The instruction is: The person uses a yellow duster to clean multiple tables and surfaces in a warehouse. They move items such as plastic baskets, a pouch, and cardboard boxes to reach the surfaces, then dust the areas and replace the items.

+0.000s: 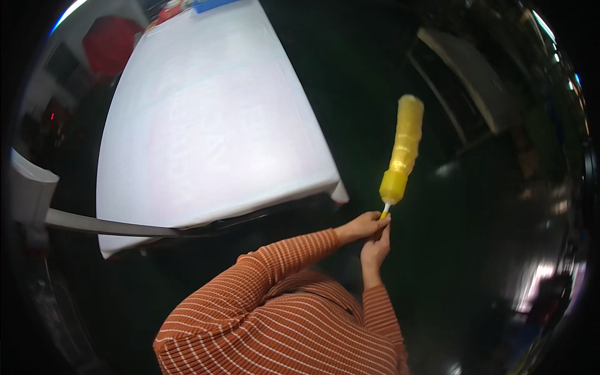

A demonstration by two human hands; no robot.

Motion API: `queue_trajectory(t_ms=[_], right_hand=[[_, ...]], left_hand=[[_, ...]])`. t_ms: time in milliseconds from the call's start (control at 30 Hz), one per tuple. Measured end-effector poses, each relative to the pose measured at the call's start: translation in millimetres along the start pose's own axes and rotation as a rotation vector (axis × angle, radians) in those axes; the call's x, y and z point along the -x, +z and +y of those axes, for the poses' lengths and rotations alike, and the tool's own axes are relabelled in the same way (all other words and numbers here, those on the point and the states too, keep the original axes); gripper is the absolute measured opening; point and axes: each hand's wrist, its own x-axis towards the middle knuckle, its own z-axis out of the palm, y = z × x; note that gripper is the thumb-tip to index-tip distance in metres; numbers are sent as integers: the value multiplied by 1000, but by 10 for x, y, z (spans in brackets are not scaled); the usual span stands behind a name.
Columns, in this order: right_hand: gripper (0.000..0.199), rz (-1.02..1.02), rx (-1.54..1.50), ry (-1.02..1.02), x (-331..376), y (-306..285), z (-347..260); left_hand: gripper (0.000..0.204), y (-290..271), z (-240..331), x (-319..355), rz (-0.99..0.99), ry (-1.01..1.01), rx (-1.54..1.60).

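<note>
A long yellow duster, apparently in a shiny wrapping, points up and away from me, tilted slightly right. Below its head sits a solid yellow collar, and a thin white and yellow handle runs down from there. My left hand reaches across from the left with its fingers closed around the lower handle. Just beneath it, my right hand is closed on the handle's end. My fingers hide most of the grip. Both sleeves are orange with white stripes.
To my left stands a table under a white cover, its near right corner close to my hands. A blue container is at its far end. A grey bar crosses the near left. Dark green floor lies right.
</note>
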Motion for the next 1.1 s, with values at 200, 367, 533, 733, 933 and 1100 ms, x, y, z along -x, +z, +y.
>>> queue_trajectory(t_ms=[200, 367, 533, 733, 933, 1100], right_hand=[[71, -812, 270, -491, -1675, -6, -549], [53, -1180, 164, -714, -2670, 349, -896], [30, -1365, 197, -572, -3857, 616, -346], [27, -1455, 263, 7, -5162, 954, 399], [27, -1201, 312, 259, -6399, 1504, 334], [36, -1200, 91, 436, -6595, 1461, 402]], left_hand=[[39, -487, 700, -550, 562, 279, 724], [44, -1409, 455, -344, 1256, 409, 947], [52, -1730, -122, -443, 1582, 494, 1413], [56, -1928, 695, -2284, 945, -128, 1315], [55, -2871, 1837, -3626, 801, -182, 924], [59, -3199, 1731, -3693, 910, 7, 835]])
